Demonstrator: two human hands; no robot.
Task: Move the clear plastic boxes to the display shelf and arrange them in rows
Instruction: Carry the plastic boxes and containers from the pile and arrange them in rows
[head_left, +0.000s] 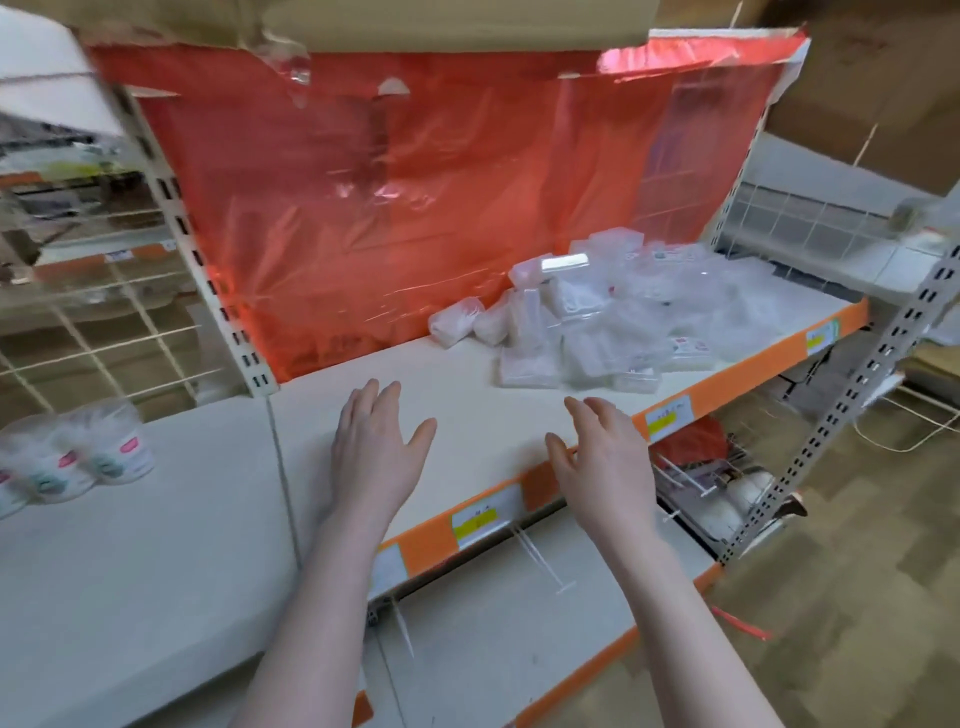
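A loose pile of clear plastic boxes (613, 317) lies on the right half of the white display shelf (467, 415), against the red plastic backing. Some boxes are stacked, others tipped on their sides. My left hand (376, 447) hovers over the bare left part of the shelf, palm down, fingers spread, holding nothing. My right hand (605, 462) hovers near the shelf's orange front edge, fingers apart and empty. Both hands are well short of the pile.
A red plastic sheet (415, 208) covers the back of the shelf. White tubs with pink labels (78, 457) stand on the neighbouring shelf at left. A lower shelf (493, 623) with hooks sits below. A slotted metal upright (857, 389) leans at right.
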